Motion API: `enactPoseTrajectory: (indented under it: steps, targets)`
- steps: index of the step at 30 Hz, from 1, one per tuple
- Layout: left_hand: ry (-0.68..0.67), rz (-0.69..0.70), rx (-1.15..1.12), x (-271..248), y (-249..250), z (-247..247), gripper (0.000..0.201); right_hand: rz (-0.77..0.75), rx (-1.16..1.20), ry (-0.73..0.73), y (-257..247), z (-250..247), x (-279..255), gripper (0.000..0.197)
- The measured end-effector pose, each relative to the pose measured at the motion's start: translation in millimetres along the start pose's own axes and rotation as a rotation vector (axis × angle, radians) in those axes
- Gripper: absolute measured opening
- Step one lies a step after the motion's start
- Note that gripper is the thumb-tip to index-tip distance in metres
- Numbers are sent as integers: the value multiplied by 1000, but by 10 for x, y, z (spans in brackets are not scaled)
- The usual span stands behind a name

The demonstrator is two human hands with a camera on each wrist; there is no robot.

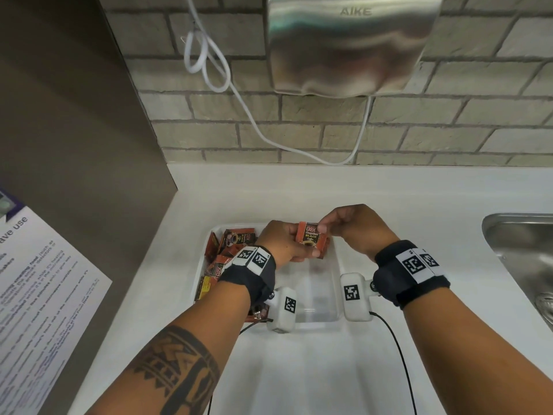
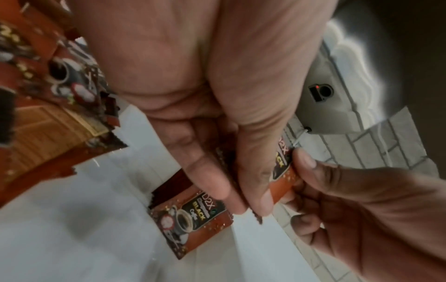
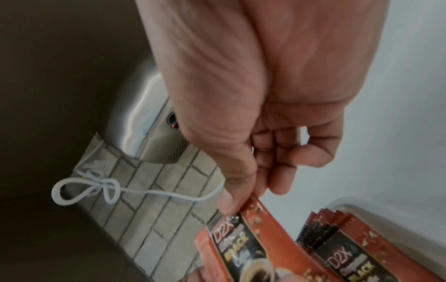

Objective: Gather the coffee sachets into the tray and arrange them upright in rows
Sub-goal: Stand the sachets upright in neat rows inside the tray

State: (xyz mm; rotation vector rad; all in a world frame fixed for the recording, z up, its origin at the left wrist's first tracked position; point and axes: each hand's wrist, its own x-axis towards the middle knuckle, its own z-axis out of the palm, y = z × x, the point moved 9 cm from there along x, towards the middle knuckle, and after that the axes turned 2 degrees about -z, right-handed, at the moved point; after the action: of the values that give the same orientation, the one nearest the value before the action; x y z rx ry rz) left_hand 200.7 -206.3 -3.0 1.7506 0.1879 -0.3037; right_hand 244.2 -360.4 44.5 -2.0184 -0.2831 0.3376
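Head view: both hands, left and right, pinch one sachet upright above the tray, likely squaring it to stand in a row.

A shared office pantry: a steel sink, a wall hand dryer on brick tiles, and a printed microwave-use notice.

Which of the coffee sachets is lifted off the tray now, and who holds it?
The sachet pinched between the left hand and right hand; the other sachets lie loose in the tray.
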Motion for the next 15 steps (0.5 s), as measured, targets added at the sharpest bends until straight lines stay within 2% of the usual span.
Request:
enactPoseTrajectory:
  steps: [2, 4, 6, 8, 9, 12, 15]
  targets:
    - [57, -10, 66, 32, -10, -54, 36, 9, -1, 21, -5, -5, 4, 7]
    - [52, -79, 213, 33, -76, -50, 27, 15, -41, 72, 22, -44, 31, 6]
    - [7, -252, 342, -22, -240, 1, 33, 40, -94, 111, 76, -89, 45, 4]
    - [-68, -424, 330, -90, -416, 97, 38, 60, -135, 115, 142, -104, 41, 2]
    - [-116, -462, 348, -104, -467, 154, 36, 63, -168, 114, 165, -101, 34, 2]
    - [-238, -422, 493, -60, -485, 302, 35, 67, -279, 93, 219, -41, 22, 6]
    - [-307, -391, 492, -15, -472, 454, 41, 90, -345, 62, 286, 33, 29, 14]
